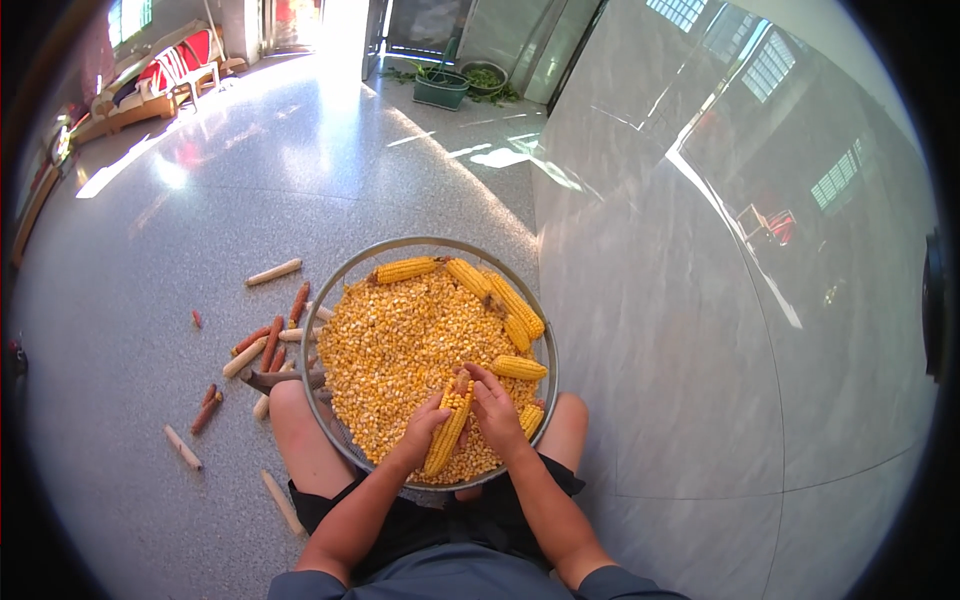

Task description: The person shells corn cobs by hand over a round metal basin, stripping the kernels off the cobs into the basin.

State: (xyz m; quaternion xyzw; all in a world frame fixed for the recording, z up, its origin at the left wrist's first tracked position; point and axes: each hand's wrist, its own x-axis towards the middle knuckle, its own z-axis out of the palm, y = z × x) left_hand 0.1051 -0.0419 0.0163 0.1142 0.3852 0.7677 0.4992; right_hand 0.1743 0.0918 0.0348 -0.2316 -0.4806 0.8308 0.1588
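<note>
A round metal-rimmed sieve basket (553, 360) rests at my lap, heaped with loose yellow corn kernels (405, 337). My left hand (425, 431) grips an ear of dried corn (450, 431) from its left side, thumb on the kernels. The ear is tilted over the heap; its upper tip is partly stripped and shows reddish cob. My right hand (491, 409) is at the ear's upper right, fingers by the stripped tip; whether it grips the ear is hard to tell. Several whole ears (517, 304) lie along the basket's far and right edge.
Stripped corn cobs (271, 343), reddish and pale, are scattered on the speckled floor left of the basket. A polished grey tiled wall (660, 337) stands close on the right. Further off are a green planter (441, 90), a basin of greens (484, 77) and a wooden sofa (124, 124).
</note>
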